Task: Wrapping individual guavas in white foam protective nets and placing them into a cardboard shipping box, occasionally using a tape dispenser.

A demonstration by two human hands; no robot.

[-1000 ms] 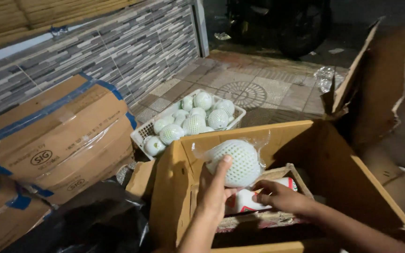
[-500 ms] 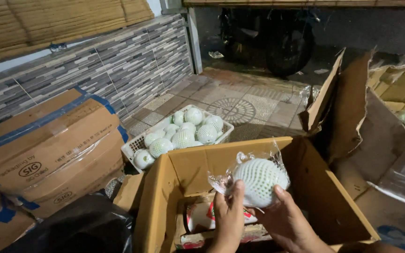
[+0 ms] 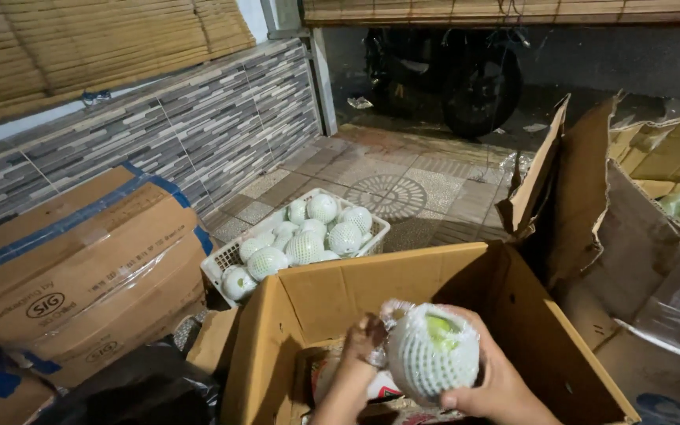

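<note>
**Both hands hold a net-wrapped green fruit over an open cardboard box**

A round green fruit (image 3: 432, 350), sleeved in white foam netting and wrapped in clear plastic film, is held just above the inside of an open brown cardboard box (image 3: 403, 275). The right hand (image 3: 491, 376) cups the fruit from the right and below, its grip closed around the netting. The left hand (image 3: 358, 354) pinches the gathered plastic at the fruit's upper left, fingers clenched on the twisted film. Green skin shows through a gap near the top of the net.

The step in hand looks like wrapping or sealing a single fruit before packing it. The next move likely calls for a steady hold with the right hand while the left finishes the plastic, then a gentle lowering into the box so the foam is not crushed.

In the bottom of the box, below the hands, lies something red and white, partly hidden. Behind the box sits a white plastic basket (image 3: 226, 260) full of similar netted fruits (image 3: 323, 208). To the left is a taped carton with blue strapping (image 3: 80, 260). To the right stand torn, opened cartons (image 3: 592, 197), one with green fruit in plastic. The floor is patterned tile (image 3: 391, 193); a dark motorbike wheel (image 3: 482, 98) is beyond.
</note>
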